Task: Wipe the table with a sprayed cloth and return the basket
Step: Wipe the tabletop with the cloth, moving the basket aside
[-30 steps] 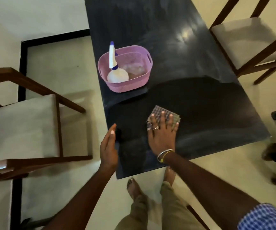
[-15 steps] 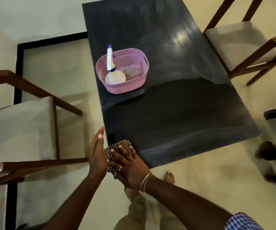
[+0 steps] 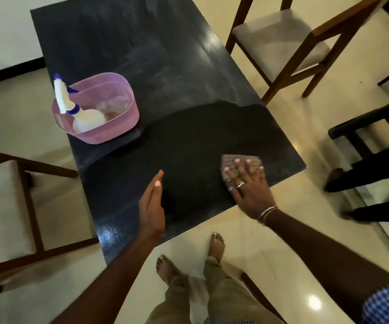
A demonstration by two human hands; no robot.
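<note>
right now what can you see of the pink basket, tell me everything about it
The pink basket looks like plastic, oval, with finely perforated walls and a solid rim that has a handle slot. It stands upright on the black table near its left edge, far from both hands. Inside, a white spray bottle with a blue collar leans against the left wall, its nozzle sticking above the rim. Something pale lies beside the bottle; what it is cannot be told.
</note>
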